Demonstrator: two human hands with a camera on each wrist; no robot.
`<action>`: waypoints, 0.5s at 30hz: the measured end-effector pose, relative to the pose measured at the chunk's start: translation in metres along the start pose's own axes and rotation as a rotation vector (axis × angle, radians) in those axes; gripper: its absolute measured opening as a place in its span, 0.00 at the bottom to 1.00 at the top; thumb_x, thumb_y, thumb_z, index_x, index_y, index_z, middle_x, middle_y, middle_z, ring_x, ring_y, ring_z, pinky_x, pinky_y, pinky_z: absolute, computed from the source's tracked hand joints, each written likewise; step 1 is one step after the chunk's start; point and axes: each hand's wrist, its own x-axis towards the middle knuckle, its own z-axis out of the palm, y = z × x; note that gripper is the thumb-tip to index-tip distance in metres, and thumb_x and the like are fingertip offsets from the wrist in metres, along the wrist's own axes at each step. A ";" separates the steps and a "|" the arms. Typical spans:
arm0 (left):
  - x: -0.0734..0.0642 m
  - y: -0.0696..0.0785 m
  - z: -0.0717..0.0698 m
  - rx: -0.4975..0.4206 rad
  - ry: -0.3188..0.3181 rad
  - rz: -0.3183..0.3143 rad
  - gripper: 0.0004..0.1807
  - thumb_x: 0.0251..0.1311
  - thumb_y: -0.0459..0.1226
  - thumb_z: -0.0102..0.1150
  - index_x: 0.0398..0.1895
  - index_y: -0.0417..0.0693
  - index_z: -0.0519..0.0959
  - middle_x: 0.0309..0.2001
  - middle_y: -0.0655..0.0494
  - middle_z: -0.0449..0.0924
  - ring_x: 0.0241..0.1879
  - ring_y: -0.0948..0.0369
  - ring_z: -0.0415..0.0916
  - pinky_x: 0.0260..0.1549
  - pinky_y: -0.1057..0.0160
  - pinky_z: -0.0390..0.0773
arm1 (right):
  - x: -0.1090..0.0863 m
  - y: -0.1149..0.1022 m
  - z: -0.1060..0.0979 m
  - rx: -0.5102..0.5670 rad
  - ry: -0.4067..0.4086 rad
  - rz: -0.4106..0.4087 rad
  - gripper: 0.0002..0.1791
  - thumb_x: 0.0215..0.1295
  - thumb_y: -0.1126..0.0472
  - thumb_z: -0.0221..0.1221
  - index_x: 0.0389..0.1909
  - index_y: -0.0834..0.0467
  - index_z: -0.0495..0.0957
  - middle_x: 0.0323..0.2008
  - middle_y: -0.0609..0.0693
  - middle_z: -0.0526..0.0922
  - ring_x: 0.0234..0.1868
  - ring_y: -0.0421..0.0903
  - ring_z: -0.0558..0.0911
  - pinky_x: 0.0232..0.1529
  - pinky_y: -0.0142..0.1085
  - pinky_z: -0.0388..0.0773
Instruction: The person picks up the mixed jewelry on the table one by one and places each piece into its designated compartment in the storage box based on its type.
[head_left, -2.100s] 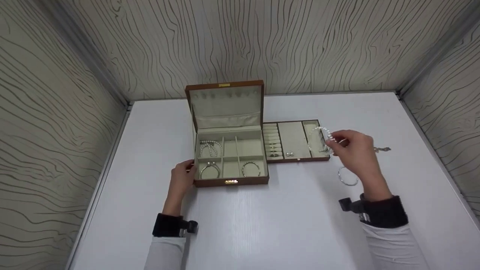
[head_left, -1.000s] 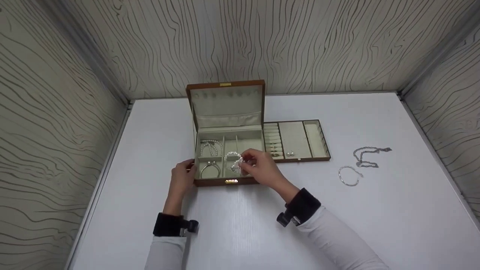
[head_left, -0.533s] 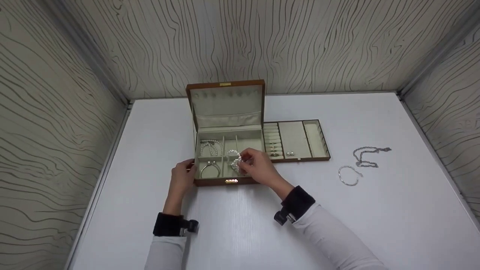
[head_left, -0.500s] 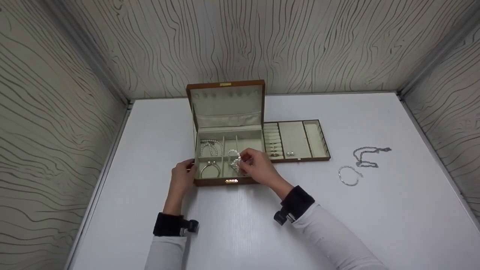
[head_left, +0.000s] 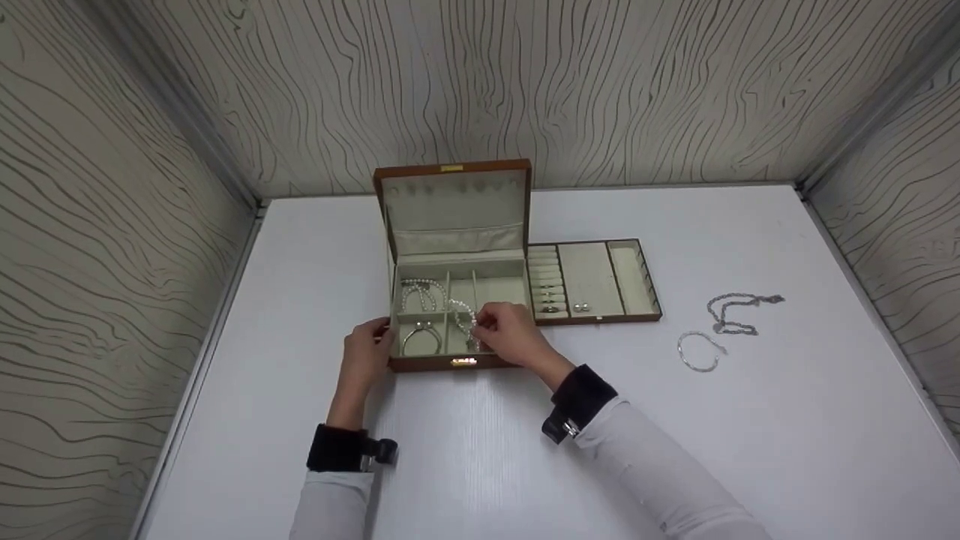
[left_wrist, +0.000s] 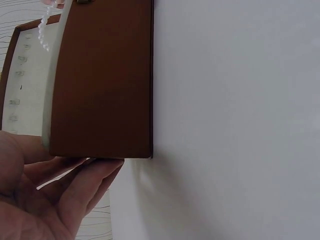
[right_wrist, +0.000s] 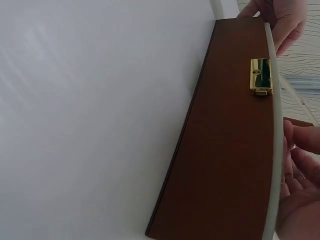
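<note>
A brown jewelry box (head_left: 424,364) with a pale divided lining stands with its lid raised. My right hand (head_left: 514,334) pinches a white pearl bracelet (head_left: 461,307) between thumb and fingers, and the beads dangle into the front middle compartment. In the left wrist view the pearl bracelet (left_wrist: 43,32) hangs over the box's rim. At the box's left side my left hand (head_left: 365,360) holds the wall, with fingers (left_wrist: 92,180) against the outside and thumb over the edge. A pearl string (head_left: 424,285) lies in the back left compartment, a bangle (head_left: 411,334) in the front left one.
To the box's right lies a shallow tray (head_left: 621,320) with rings (head_left: 550,296) in its rolls and a pair of stud earrings (head_left: 581,307). Farther right on the white table (head_left: 480,465) are a silver chain (head_left: 739,330) and an open silver bangle (head_left: 681,349). Patterned walls surround the table.
My right hand carried the pearl bracelet from the tray's right end leftward to the box, then shifted slightly and lowered the beads into the front middle compartment. My left hand stayed put.
</note>
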 end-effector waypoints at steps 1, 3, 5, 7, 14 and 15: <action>0.000 0.000 0.000 -0.002 0.001 0.002 0.20 0.71 0.34 0.51 0.62 0.34 0.73 0.52 0.40 0.80 0.44 0.52 0.79 0.32 0.61 0.82 | 0.000 0.000 0.001 -0.032 -0.003 -0.007 0.02 0.63 0.67 0.63 0.32 0.63 0.81 0.26 0.48 0.83 0.25 0.47 0.84 0.26 0.34 0.80; 0.000 -0.001 0.000 -0.002 -0.001 0.006 0.20 0.70 0.34 0.51 0.62 0.34 0.73 0.51 0.40 0.80 0.44 0.52 0.80 0.31 0.61 0.82 | 0.001 0.002 0.003 -0.096 -0.009 -0.018 0.02 0.62 0.66 0.64 0.31 0.61 0.83 0.26 0.47 0.84 0.24 0.42 0.82 0.26 0.33 0.79; 0.000 0.000 -0.001 -0.002 -0.002 0.004 0.20 0.70 0.34 0.51 0.62 0.34 0.73 0.51 0.40 0.80 0.43 0.53 0.80 0.31 0.61 0.81 | 0.002 0.003 0.005 -0.130 -0.026 -0.020 0.02 0.61 0.65 0.65 0.31 0.59 0.84 0.26 0.46 0.84 0.24 0.39 0.80 0.27 0.33 0.78; 0.000 0.000 -0.001 -0.001 -0.005 -0.002 0.20 0.71 0.34 0.51 0.63 0.34 0.73 0.52 0.40 0.79 0.44 0.53 0.79 0.31 0.61 0.81 | 0.002 0.005 0.007 -0.143 -0.043 -0.019 0.02 0.61 0.64 0.66 0.32 0.59 0.85 0.27 0.45 0.84 0.24 0.37 0.79 0.27 0.32 0.78; 0.000 0.000 0.000 0.015 0.002 0.021 0.20 0.71 0.34 0.51 0.62 0.34 0.73 0.52 0.40 0.80 0.47 0.52 0.79 0.37 0.59 0.81 | 0.004 0.005 0.008 -0.161 -0.046 -0.046 0.05 0.60 0.66 0.66 0.35 0.63 0.85 0.31 0.50 0.82 0.30 0.42 0.80 0.30 0.34 0.79; -0.001 0.000 0.000 0.019 0.006 0.034 0.20 0.71 0.34 0.51 0.62 0.33 0.73 0.52 0.40 0.80 0.47 0.52 0.79 0.39 0.58 0.81 | 0.003 0.005 0.008 -0.165 -0.051 -0.048 0.06 0.59 0.66 0.66 0.37 0.64 0.85 0.33 0.50 0.82 0.32 0.43 0.80 0.32 0.35 0.79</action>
